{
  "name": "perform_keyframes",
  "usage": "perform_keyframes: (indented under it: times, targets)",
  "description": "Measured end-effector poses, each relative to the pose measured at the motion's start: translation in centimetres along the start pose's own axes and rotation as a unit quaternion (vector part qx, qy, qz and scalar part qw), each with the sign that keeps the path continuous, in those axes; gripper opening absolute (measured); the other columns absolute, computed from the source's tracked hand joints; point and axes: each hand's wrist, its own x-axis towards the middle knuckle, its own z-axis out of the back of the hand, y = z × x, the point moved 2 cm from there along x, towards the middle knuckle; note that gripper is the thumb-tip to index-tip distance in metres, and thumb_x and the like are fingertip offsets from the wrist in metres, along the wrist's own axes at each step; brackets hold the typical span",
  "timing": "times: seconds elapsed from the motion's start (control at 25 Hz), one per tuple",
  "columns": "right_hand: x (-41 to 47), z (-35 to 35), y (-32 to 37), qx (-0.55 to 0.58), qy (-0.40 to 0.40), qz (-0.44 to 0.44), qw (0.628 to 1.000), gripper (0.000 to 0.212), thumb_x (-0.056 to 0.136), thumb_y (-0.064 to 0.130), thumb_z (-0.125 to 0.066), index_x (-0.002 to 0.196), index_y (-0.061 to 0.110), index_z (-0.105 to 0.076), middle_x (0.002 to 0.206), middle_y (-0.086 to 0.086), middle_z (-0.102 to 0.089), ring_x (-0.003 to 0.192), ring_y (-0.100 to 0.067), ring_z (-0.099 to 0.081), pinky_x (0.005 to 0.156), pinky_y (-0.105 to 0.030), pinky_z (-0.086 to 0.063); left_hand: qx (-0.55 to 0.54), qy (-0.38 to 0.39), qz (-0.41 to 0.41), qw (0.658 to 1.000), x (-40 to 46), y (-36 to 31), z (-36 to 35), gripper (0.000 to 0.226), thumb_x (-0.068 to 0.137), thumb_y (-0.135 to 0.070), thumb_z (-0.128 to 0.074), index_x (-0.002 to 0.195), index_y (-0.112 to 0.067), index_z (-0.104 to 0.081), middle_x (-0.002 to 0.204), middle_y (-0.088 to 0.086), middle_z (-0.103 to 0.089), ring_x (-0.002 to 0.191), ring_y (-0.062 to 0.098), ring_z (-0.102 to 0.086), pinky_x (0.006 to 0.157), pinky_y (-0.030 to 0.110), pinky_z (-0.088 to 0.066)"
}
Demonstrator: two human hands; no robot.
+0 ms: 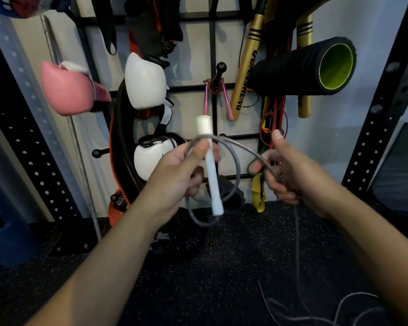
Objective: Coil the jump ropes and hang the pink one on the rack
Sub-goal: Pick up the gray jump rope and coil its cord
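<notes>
The left hand (186,170) is closed around a white handle (210,170) of a grey jump rope (237,171), the handle held near upright with one loop of cord hanging beside and below it. The right hand (290,170) pinches the grey cord between curled fingers, thumb raised; from that grip the cord drops to the speckled rubber floor (222,267), where the uncoiled remainder lies in loose curves at lower right. The pink jump rope (216,95) already hangs coiled on a ball-tipped peg (221,67) of the wall rack (213,43), its two pink handles pointing down, just left of a gold bat (245,67) and a black foam roller (304,67). Judged from this, the step in hand is coiling the grey rope, and it looks to be at an early stage. To do it well: keep the handle clamped as the anchor; let the right hand slide down the cord to draw an even length, then bring it across and lay it under the left thumb. Match each loop to the first. Let the cord rotate in the right fingers so twists run out toward the free end rather than kinking. Watch that the slack on the floor does not snag.
</notes>
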Motion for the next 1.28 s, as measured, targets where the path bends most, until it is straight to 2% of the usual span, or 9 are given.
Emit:
perform_keyframes:
  times: [0.2,0.36,0.44,0.56,0.68,0.8,0.96,1.2,1.28]
  targets:
    - [-0.6,-5.9,-0.3,-0.030,-0.023,0.056,0.998,0.061,0.087,0.073,-0.034,0.106,0.023,-0.062,0.072,0.002,-0.058,0.055,-0.009,-0.049,0.051,-0.021,-0.042,-0.218,-0.175,-0.034,0.960,-0.1,0.9,-2.5,0.031,0.104,-0.038,-0.051,0.105,-0.010,-0.064,0.081,-0.008,-0.068,0.046,0.004,-0.033,0.040,0.017,-0.028]
    - [-1.1,-7.6,0.1,-0.011,-0.123,0.132,0.984,0.053,0.100,0.055,-0.041,0.100,0.005,-0.059,0.081,-0.024,-0.061,0.071,-0.033,-0.058,0.065,-0.047,-0.051,-0.233,-0.165,-0.020,0.958,-0.9,1.1,-3.4,0.026,0.102,-0.039,-0.054,0.104,-0.015,-0.065,0.073,-0.004,-0.061,0.052,0.006,-0.050,0.051,0.021,-0.044]
    - [-0.7,-6.4,0.6,-0.047,-0.140,0.119,0.982,0.052,0.099,0.058,-0.037,0.090,0.011,-0.058,0.071,-0.014,-0.055,0.062,-0.022,-0.051,0.059,-0.049,-0.043,-0.176,-0.154,-0.016,0.972,-0.7,1.0,-2.2,0.021,0.097,-0.032,-0.063,0.110,-0.016,-0.066,0.082,-0.003,-0.071,0.066,0.009,-0.063,0.062,0.026,-0.051]
    - [0.2,-3.6,1.2,-0.174,-0.100,0.099,0.975,0.055,0.095,0.067,-0.030,0.082,0.021,-0.056,0.069,0.003,-0.050,0.060,-0.015,-0.046,0.056,-0.042,-0.040,-0.006,-0.116,-0.062,0.991,-0.1,-0.5,1.6,0.066,0.078,-0.024,-0.083,0.137,-0.025,-0.052,0.116,-0.003,-0.074,0.102,0.013,-0.069,0.087,0.028,-0.050]
    - [0.1,-3.1,1.1,-0.276,0.019,0.103,0.955,0.051,0.086,0.073,-0.031,0.082,0.029,-0.057,0.065,0.008,-0.050,0.053,-0.009,-0.043,0.050,-0.031,-0.035,0.297,0.064,-0.091,0.948,-0.7,-3.7,3.2,0.085,0.072,-0.045,-0.088,0.145,-0.043,-0.044,0.144,-0.018,-0.056,0.136,-0.005,-0.046,0.109,0.023,-0.034]
    - [0.1,-4.5,1.0,-0.282,0.065,0.112,0.950,0.037,0.088,0.068,-0.046,0.082,0.035,-0.061,0.055,0.015,-0.055,0.047,-0.002,-0.045,0.051,-0.018,-0.031,0.433,0.203,0.001,0.878,-1.3,-3.9,0.9,0.070,0.072,-0.051,-0.084,0.135,-0.043,-0.055,0.125,-0.020,-0.069,0.113,-0.008,-0.063,0.093,0.017,-0.046]
    - [0.3,-4.6,0.9,-0.254,0.041,0.108,0.960,0.051,0.084,0.075,-0.049,0.078,0.027,-0.063,0.053,0.009,-0.047,0.047,-0.008,-0.038,0.051,-0.031,-0.033,0.336,0.188,0.081,0.919,-1.0,-1.1,-0.6,0.037,0.075,-0.042,-0.084,0.106,-0.024,-0.074,0.059,-0.001,-0.066,0.041,0.012,-0.050,0.043,0.024,-0.040]
    - [0.4,-5.1,0.3,-0.208,-0.023,0.102,0.973,0.046,0.089,0.072,-0.047,0.098,0.027,-0.047,0.068,-0.017,-0.067,0.049,-0.017,-0.039,0.052,-0.036,-0.037,0.276,0.181,0.087,0.940,-0.9,-0.5,-0.5,0.019,0.081,-0.045,-0.076,0.084,-0.027,-0.075,0.064,-0.001,-0.067,0.046,0.008,-0.046,0.041,0.021,-0.036]
    - [0.5,-4.8,0.1,-0.193,-0.018,0.099,0.976,0.043,0.094,0.067,-0.046,0.100,0.025,-0.045,0.058,-0.007,-0.061,0.049,-0.018,-0.038,0.050,-0.035,-0.035,0.223,0.189,0.115,0.949,-1.0,0.0,-0.5,0.029,0.086,-0.046,-0.070,0.084,-0.018,-0.071,0.059,-0.002,-0.055,0.045,0.008,-0.039,0.040,0.019,-0.031]
